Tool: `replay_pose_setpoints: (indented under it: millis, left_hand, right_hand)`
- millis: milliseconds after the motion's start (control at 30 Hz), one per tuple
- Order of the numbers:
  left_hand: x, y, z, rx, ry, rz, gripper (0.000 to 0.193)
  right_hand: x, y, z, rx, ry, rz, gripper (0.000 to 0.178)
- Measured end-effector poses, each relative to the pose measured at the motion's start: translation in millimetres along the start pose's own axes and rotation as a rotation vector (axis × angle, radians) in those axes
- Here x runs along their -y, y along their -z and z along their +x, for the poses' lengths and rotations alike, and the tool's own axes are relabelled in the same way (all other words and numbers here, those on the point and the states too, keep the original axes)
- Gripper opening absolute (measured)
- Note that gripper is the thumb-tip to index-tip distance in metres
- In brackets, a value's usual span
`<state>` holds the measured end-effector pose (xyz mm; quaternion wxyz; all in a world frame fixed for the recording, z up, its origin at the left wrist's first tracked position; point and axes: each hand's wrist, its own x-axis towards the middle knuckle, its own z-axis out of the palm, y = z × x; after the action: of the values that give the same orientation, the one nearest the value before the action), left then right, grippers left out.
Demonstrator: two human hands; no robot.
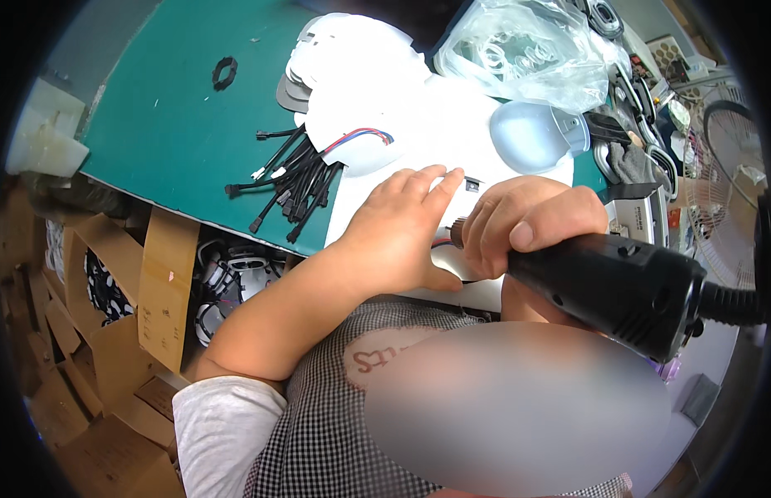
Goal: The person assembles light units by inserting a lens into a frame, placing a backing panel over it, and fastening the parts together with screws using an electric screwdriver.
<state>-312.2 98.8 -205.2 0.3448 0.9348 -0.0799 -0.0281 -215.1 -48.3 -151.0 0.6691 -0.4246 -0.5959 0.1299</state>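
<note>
My right hand (526, 220) is wrapped round a black corded power tool (605, 270) with a thick ribbed cable sleeve; its exact kind is not plain. The tool's brownish tip (457, 232) points left, close to my left hand (402, 220). That hand lies palm down with fingers stretched over a white surface, its thumb apart. Between the hands a bit of coloured wire and a pale rounded part show, mostly hidden. Just beyond the fingertips lies a small dark fitting (472, 184). A stack of white rounded panels (352, 62) sits farther off, with red and blue wires (360, 137) on it.
Black connector cables (298, 183) lie heaped on the green table (169, 124), left of the white sheet. Farther off are a black ring (224, 73), a clear bag of white rings (526, 54) and a pale blue rounded cover (531, 137). Cardboard boxes (165, 286) stand below left; a fan (722, 183) is at right.
</note>
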Motion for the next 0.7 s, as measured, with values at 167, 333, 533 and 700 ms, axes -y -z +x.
replay_pose_setpoints:
  millis: [167, 333, 533, 700]
  left_hand:
    - [-0.1, 0.9, -0.3, -0.008, -0.002, 0.01, 0.115]
    - [3.1, -0.7, -0.9, -0.033, -0.035, 0.027, 0.115]
    - [2.6, -1.8, -1.2, -0.026, -0.032, 0.012, 0.115]
    - [4.1, -3.1, -2.5, -0.021, -0.033, 0.001, 0.114]
  right_hand:
    - [-6.3, 0.7, 4.0, 0.063, 0.031, 0.089, 0.078]
    - [-5.5, -1.4, 5.8, 0.032, -0.004, 0.08, 0.08]
    - [-4.5, -3.1, 5.1, -0.022, -0.047, 0.061, 0.083]
    - [-5.8, -1.8, 1.1, -0.09, -0.058, 0.111, 0.084]
